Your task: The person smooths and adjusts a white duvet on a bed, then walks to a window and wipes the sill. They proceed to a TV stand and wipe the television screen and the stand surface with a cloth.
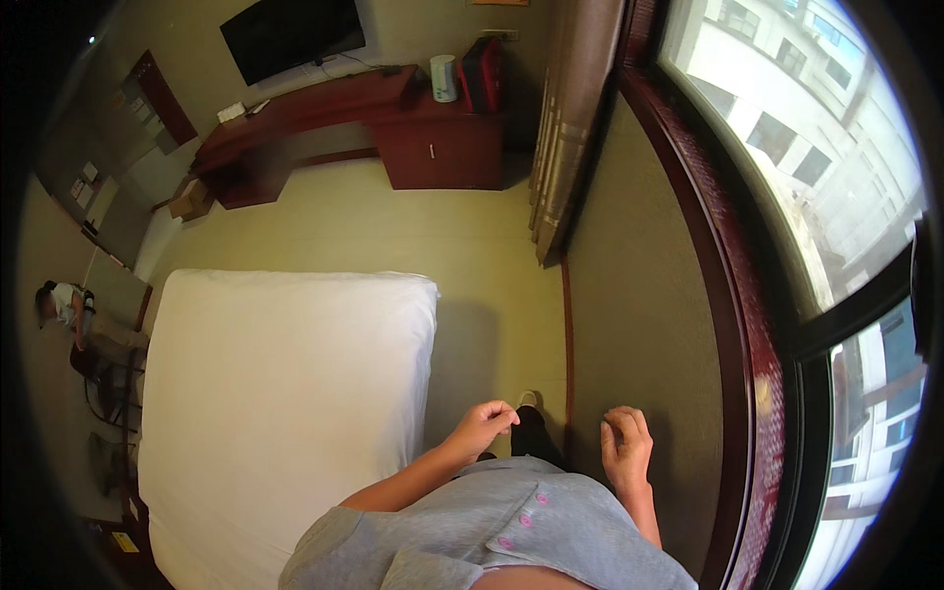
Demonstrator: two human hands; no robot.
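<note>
My left hand (487,429) is raised in front of my body, its fingers loosely curled in with nothing seen in them; whether they are fully closed cannot be told. It is nearest the right edge of a bed with a white sheet (295,383). My right hand (627,446) hangs in the air beside the wall under the window, thumb and bent fingers apart, holding nothing. Below and between the hands one shoe (528,399) shows on the pale floor.
A curtain (568,133) and a window with a dark red frame (708,221) run along the right. Beyond the bed stands a dark red desk (317,103) with a cabinet (442,151), under a wall-mounted television (291,37). At the far left a person (70,306) is beside a chair (96,365).
</note>
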